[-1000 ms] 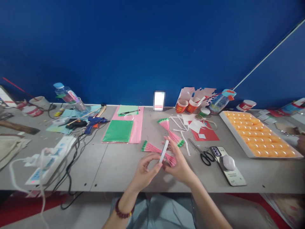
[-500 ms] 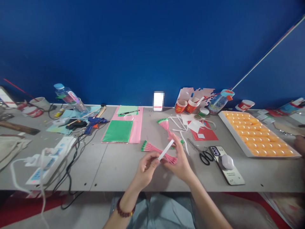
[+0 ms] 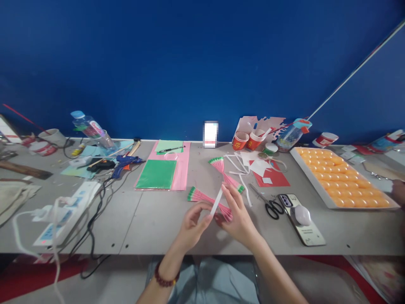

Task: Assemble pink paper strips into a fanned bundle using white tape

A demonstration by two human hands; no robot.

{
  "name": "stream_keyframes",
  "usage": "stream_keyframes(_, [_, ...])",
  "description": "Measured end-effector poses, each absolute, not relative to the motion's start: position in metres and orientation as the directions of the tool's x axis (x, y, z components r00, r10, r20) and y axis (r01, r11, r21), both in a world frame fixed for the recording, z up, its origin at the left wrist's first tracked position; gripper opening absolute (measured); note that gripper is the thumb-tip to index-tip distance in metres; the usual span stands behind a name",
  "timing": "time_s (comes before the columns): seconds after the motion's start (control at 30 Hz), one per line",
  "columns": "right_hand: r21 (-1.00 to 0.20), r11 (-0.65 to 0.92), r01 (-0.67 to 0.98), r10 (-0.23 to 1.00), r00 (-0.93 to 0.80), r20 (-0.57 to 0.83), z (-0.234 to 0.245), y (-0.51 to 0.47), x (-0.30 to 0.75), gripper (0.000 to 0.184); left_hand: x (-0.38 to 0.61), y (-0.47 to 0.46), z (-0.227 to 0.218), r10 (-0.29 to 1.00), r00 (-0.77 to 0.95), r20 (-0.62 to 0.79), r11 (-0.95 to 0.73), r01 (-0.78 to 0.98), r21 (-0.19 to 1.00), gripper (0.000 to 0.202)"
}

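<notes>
The left hand point(image 3: 193, 223) pinches the lower end of a slim, straight white strip point(image 3: 216, 202) between thumb and fingers, a narrow hold that slants the strip up toward the other side. The right hand point(image 3: 238, 214) faces it, thumb and fingers set apart, a fingertip at the strip's upper end; from where I stand I can't tell whether it grips or merely touches. The strip is above the grey tabletop point(image 3: 164, 223), between the two hands. A dark red beaded bracelet point(image 3: 166, 278) circles the left wrist.

Beneath and just beyond the strip lies a fan-shaped bundle of pink paper strips with green tips point(image 3: 202, 196), partly covered by the right hand. A second pink-and-green bundle, narrow in the middle and spread at both ends point(image 3: 218, 164), lies farther back, its nearer end close to the right fingers.

Loose white ribbon-like strips point(image 3: 248, 193) are scattered to the right of that. Beside them are black-handled metal scissors point(image 3: 272, 210), then a pale-cased phone point(image 3: 311, 236) with a rounded white case point(image 3: 303, 215) on top. A shallow white tray point(image 3: 311, 176) of shiny orange rounded pieces sits farther right.

On the left, a flat green packet point(image 3: 156, 174) rests on a pink sheet point(image 3: 184, 164); past it are a blue glue gun point(image 3: 125, 162) and a white power strip point(image 3: 68, 211).
</notes>
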State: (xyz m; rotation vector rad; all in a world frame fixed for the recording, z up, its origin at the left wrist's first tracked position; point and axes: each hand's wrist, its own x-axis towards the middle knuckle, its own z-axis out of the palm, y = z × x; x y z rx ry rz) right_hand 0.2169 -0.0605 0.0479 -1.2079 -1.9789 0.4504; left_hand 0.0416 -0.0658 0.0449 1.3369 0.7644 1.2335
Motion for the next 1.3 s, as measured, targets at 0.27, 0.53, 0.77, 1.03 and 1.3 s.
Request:
stream_keyframes(0.27, [-0.772, 0.405, 0.489, 0.913, -0.254, 0.319, 0.047, -0.064, 0.218, 0.108, 0.04, -0.064, 0.041, 0.944, 0.211, 0.253, -0.215, -0.188, 0.958, 0.018])
stream_keyframes(0.53, [-0.812, 0.364, 0.456, 0.931, -0.147, 0.335, 0.045, -0.061, 0.221, 0.1, 0.041, -0.064, 0.038, 0.927, 0.28, 0.25, -0.203, -0.184, 0.962, 0.014])
stream_keyframes(0.77, [-0.777, 0.327, 0.538, 0.945, -0.173, 0.277, 0.045, -0.062, 0.222, 0.098, 0.041, -0.063, 0.046, 0.934, 0.221, 0.282, -0.256, -0.137, 0.957, 0.015])
stream_keyframes(1.03, [-0.707, 0.461, 0.536, 0.887, -0.242, 0.394, 0.049, -0.065, 0.22, 0.09, 0.052, -0.062, 0.054, 0.983, 0.118, 0.141, -0.118, -0.186, 0.975, 0.015])
stream_keyframes(1.3, [-0.563, 0.648, 0.514, 0.73, -0.205, 0.653, 0.057, -0.059, 0.215, 0.052, 0.06, -0.056, 0.057, 0.997, 0.01, -0.081, 0.08, -0.327, 0.942, 0.022])
